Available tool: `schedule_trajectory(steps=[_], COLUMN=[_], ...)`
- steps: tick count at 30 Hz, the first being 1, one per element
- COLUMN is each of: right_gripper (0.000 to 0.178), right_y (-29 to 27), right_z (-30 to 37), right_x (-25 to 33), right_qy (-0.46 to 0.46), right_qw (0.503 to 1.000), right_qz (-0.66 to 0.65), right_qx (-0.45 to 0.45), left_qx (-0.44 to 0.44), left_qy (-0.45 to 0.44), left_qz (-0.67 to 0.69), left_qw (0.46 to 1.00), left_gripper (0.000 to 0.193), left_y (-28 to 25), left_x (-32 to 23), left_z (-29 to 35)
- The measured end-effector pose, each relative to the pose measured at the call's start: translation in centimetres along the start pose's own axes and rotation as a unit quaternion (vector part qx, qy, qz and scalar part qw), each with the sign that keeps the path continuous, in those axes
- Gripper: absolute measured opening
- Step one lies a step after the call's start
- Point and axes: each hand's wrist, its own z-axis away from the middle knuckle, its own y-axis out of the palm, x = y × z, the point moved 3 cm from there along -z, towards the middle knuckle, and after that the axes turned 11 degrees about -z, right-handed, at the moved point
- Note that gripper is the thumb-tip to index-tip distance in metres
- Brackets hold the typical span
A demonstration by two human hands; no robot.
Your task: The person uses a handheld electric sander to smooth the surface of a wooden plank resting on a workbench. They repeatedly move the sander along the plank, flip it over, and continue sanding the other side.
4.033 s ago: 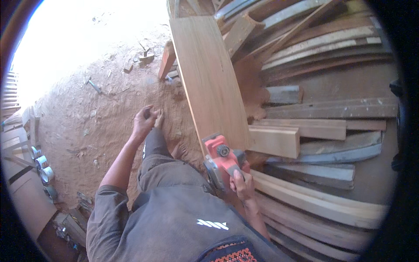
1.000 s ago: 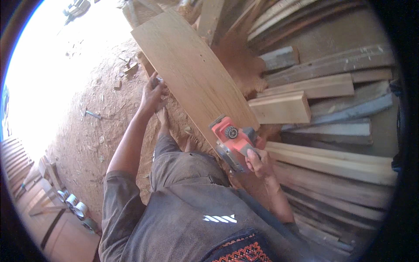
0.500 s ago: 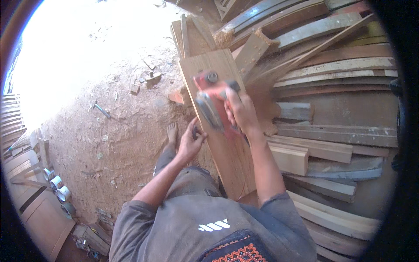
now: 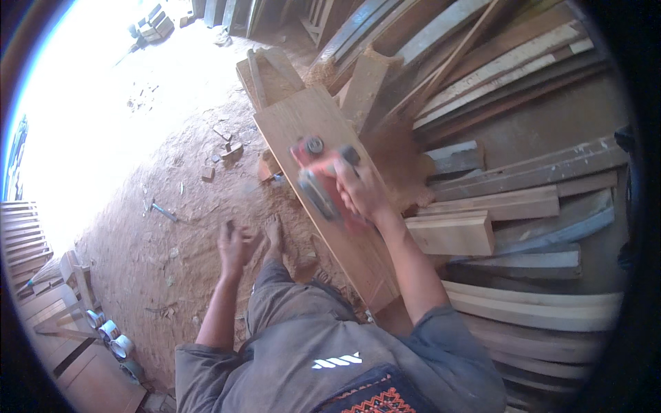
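My right hand (image 4: 359, 189) is closed round the handle of a red electric planer (image 4: 329, 180) with a dark front knob. The planer rests on the upper face of a wide wooden board (image 4: 296, 127), which slants away from me. To the left of the board, my left hand (image 4: 237, 244) hangs in the air, clear of the wood. Its fingers look loosely apart and are a little blurred; a small dark spot shows by one fingertip, and I cannot make out what it is.
Stacked planks and beams (image 4: 523, 199) crowd the right side. Wood dust (image 4: 403, 162) lies right of the board. A hammer (image 4: 164, 210), a wood block (image 4: 207, 173) and a hand plane (image 4: 232, 149) lie on the dirt ground. Several white cups (image 4: 109, 330) stand at the left.
My left hand has left the board's edge and moved left into the air. The planer has shifted slightly on the board, still in my right hand. The whole view has turned somewhat.
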Motion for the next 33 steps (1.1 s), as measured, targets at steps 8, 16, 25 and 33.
schedule_trajectory(steps=[8,16,25,33], right_gripper=[0.048,0.05,0.047,0.056], right_y=[-9.8,-14.6,-14.6,-15.8], right_z=[23.8,41.3,44.9,43.5], right_x=[-12.2,-18.3,-20.4,-25.0], right_qy=[0.076,0.124,0.113,0.126], right_qw=[0.994,0.973,0.957,0.957], right_qz=[-0.006,-0.078,-0.053,-0.007], right_qx=[-0.079,-0.18,-0.261,-0.262], left_qx=[-0.161,0.061,0.296,0.276], left_qy=[0.047,0.217,0.246,0.267], left_qz=[0.215,0.2,-0.177,-0.222], left_qw=[0.962,0.954,0.906,0.896], left_gripper=[0.045,0.052,0.041,0.034], left_y=[-9.5,-2.6,14.6,18.2], left_x=[-1.4,-8.3,-3.3,2.4], left_z=[6.6,19.1,22.1,20.6])
